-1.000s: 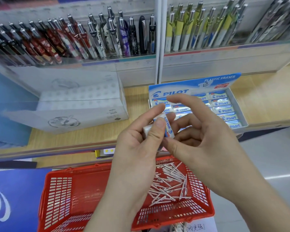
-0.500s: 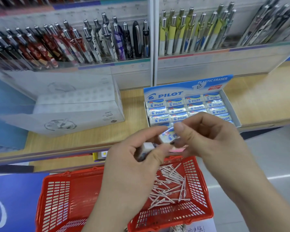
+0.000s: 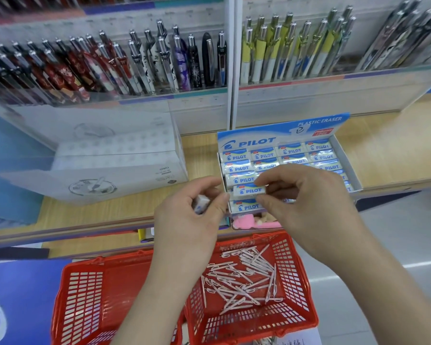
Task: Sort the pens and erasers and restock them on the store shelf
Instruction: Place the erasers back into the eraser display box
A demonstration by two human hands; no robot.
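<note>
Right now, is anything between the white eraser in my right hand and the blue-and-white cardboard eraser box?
Nothing visible: the right hand pinches the white eraser just over the front rows of the blue-and-white cardboard eraser box.

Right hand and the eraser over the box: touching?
Touching. The head view shows the right hand pinching the eraser by its right end, between thumb and fingertip.

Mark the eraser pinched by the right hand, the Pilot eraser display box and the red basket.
pinched Pilot eraser (image 3: 248, 190), head view, on its printed sleeve.
Pilot eraser display box (image 3: 271, 134), head view, on its upright header card.
red basket (image 3: 301, 282), head view, on its right side wall.
</note>
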